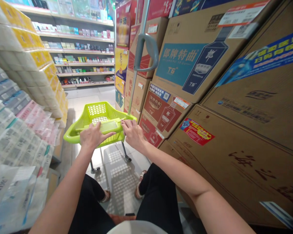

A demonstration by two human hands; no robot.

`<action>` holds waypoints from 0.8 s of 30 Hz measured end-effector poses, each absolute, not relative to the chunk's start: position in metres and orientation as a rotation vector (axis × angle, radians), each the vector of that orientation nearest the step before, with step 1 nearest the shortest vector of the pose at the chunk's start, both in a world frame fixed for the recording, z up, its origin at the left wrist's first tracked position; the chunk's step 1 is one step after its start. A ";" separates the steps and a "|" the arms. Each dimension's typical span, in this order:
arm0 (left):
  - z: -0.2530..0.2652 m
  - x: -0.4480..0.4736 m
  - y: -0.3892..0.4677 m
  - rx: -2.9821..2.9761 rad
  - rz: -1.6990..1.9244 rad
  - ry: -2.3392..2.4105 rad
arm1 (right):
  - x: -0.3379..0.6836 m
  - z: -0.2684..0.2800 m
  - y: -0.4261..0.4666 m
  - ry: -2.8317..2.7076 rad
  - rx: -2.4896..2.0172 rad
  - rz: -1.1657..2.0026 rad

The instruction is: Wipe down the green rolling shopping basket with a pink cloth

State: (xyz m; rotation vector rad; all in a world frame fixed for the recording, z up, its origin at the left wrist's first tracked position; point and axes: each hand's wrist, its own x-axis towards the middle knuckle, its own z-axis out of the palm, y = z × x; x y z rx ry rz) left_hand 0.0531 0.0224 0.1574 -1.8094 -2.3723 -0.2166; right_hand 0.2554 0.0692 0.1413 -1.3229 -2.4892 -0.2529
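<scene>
A lime-green shopping cart (pixel 74 135) with a lattice basket and grey metal legs stands just ahead of me. Its basket shows no goods. Across the near side runs the cart's handle (pixel 109 126). My left hand (pixel 92 136) grips the handle's left part, its thumb stretched along the bar to the right. At the right end, my right hand (pixel 133 132) is closed over the handle, close to an upright metal pole. The undersides of the fingers are hidden on both hands. Higher on the pole is a grey loop grip (pixel 146 52), which neither hand touches.
Stacked cardboard liquor cartons (pixel 178 61) rise close along the right. On the left stand yellow-and-white packs (pixel 39 58) and plastic-wrapped packages (pixel 19 136). Shelves (pixel 85 52) of small boxed goods line the far end. Pale floor tiles (pixel 114 162) run between them.
</scene>
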 end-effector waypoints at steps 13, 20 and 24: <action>0.156 0.040 0.026 -1.790 -0.228 -2.386 | 0.242 0.118 0.077 -2.292 -1.499 -0.261; 0.156 0.035 0.026 -1.800 -0.196 -2.378 | 0.256 0.109 0.087 -2.259 -1.505 -0.190; 0.157 0.040 0.028 -1.790 -0.187 -2.385 | 0.261 0.109 0.108 -2.040 -1.615 -0.086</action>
